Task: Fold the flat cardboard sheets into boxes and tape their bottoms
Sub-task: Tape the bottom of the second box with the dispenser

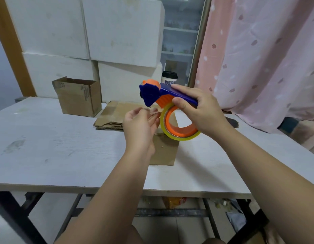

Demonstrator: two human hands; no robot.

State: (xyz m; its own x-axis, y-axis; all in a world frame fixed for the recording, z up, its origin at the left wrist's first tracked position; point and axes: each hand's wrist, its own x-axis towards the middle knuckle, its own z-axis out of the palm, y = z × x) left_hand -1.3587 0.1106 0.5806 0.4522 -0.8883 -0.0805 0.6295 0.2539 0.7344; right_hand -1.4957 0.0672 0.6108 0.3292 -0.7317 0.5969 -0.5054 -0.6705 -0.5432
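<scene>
While the right hand [203,110] grips the blue handle of the dispenser [152,95] above the table [55,147], the left hand [140,127] pinches the loose tape end [155,113] just beside the roll [180,132]. Blue with orange parts, the dispenser points its head to the left. The roll is clear, yellowish tape on an orange core, and it hangs under the handle.

Below both hands a plain brown box [163,152] sits on the table, partly hidden by the left wrist; I cannot tell whether its flaps are taped. Behind it lies a low stack of flat brown sheets [114,117], slotted flap edges showing. Further back on the left an open box [78,97] stands upright with its flaps up and dark print on its sides.

White cartons [117,32] are stacked at the back, with a black-lidded cup [169,77] beside them and a pink curtain [258,59] to the right.
</scene>
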